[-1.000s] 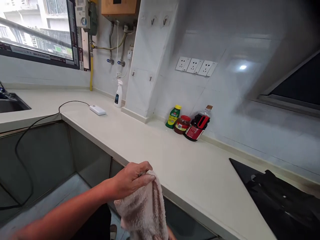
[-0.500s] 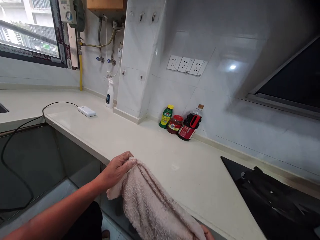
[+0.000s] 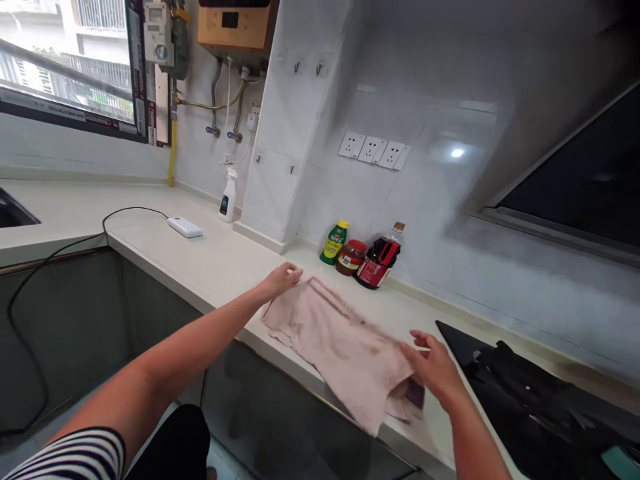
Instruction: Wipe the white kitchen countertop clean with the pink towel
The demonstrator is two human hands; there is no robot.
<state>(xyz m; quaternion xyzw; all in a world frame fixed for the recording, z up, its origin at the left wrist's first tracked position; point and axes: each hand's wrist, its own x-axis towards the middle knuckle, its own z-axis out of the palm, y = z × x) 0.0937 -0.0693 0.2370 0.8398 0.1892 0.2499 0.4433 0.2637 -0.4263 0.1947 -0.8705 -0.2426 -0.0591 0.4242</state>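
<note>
The left hand (image 3: 281, 279) pinches the far-left corner of the pink towel (image 3: 340, 340), which lies spread on the countertop (image 3: 225, 260), its near edge hanging over the front. At the towel's three o'clock the right hand (image 3: 434, 365) grips its other end, fingers curled; at twelve o'clock stand a green bottle (image 3: 335, 241), red jar (image 3: 351, 257) and dark sauce bottle (image 3: 379, 259).
</note>
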